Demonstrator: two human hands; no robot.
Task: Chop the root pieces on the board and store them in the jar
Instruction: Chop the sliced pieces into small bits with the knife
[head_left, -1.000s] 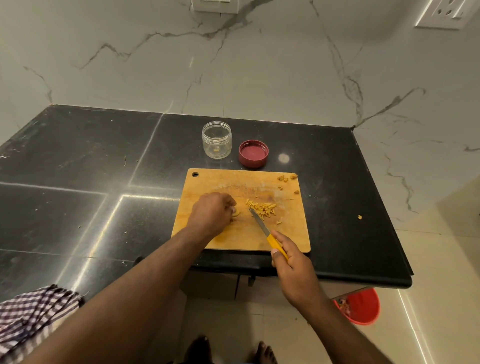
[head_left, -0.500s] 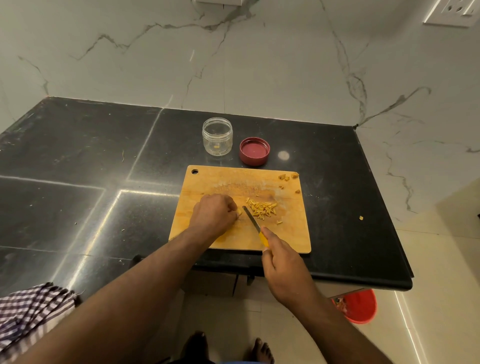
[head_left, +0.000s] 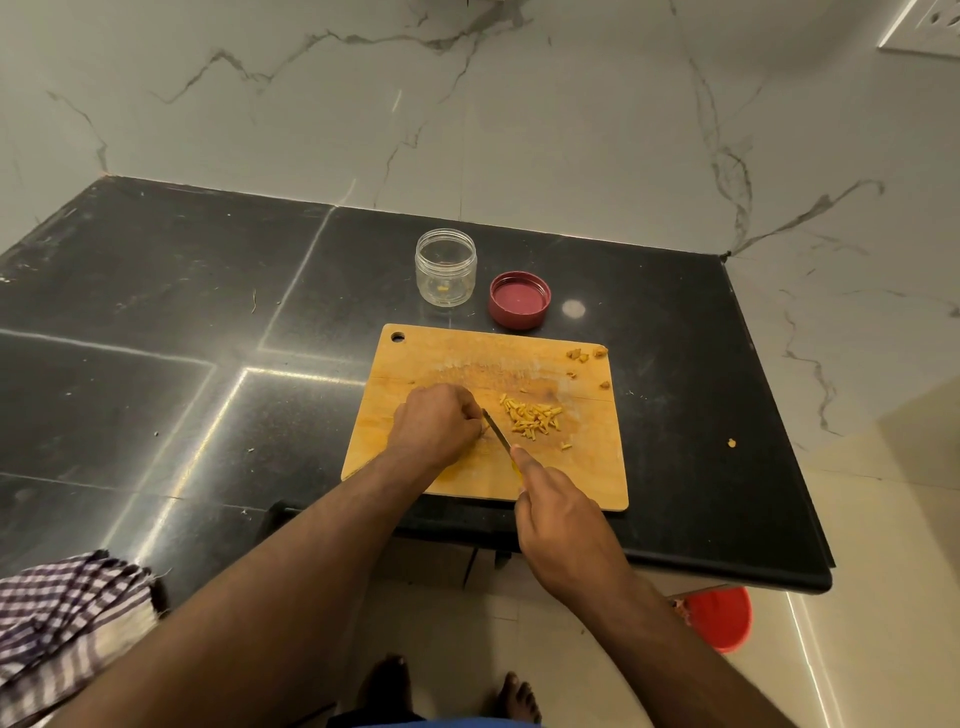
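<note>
the knife (head_left: 496, 431) has slid left, right up against the curled left hand (head_left: 435, 426) holding a root bit on the board (head_left: 415, 364). right hand (head_left: 563, 525) grips the handle. jar (head_left: 445, 266) still nearly empty, so chopping continues.

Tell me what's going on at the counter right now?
A person is chopping root pieces on the board. The right hand grips the knife, blade down beside the left hand, which is curled over whatever is being cut; that piece is hidden. A pile of chopped bits lies right of the blade. The jar stands open behind the board, nearly empty, its lid alongside.
</note>
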